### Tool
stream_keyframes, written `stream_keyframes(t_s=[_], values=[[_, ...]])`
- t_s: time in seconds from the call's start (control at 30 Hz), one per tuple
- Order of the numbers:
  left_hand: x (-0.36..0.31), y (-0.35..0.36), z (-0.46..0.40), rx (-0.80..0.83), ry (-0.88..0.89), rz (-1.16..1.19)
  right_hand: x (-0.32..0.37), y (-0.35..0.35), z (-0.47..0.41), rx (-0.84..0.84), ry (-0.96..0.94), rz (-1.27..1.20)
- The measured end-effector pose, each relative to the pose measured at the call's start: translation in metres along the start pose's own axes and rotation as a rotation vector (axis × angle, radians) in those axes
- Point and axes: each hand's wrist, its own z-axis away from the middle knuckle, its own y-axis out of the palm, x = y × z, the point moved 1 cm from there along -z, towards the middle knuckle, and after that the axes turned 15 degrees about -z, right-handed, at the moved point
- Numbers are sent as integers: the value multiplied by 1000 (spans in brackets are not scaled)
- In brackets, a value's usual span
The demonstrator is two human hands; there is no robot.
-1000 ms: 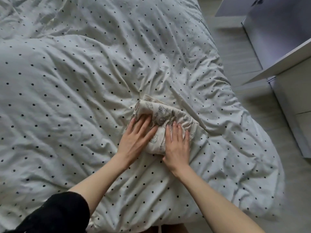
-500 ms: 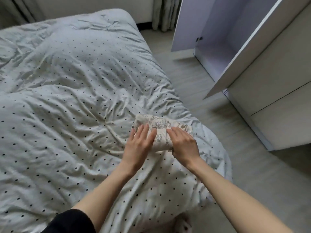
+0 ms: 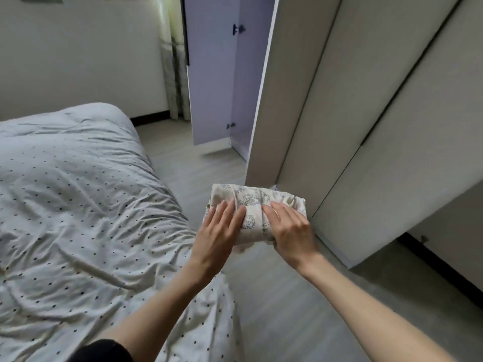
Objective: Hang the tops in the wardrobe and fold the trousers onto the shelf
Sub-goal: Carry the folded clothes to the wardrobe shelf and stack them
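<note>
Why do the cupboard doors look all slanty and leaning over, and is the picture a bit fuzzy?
In the head view, the wide-angle lens tilts the wardrobe doors and stretches the forearms near the bottom edge. The picture is slightly soft all over; the print on the folded trousers, held between the left hand and right hand, is smeared. Light is soft daylight, with faint shadows on the floor.

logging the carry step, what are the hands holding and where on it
Both hands hold the folded trousers off the bed: the left hand grips the left end, the right hand the right end, fingers on top.
</note>
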Motion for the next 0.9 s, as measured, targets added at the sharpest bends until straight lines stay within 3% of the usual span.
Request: stream_keyframes(t_s=[0.2,0.4,0.8,0.9], values=[[-63,-10,-88,-24,37,-6,-90,-51,-21,-20,-13,32],[-46,7,-164,-42,16,-88,-141,-38,-94,-5,-72,7],[110,52,-350,8,-190,-139,-199,51,-358,288,-104,-113],[156,63,-384,13,-225,-178,-200,77,-423,289,-174,-96]])
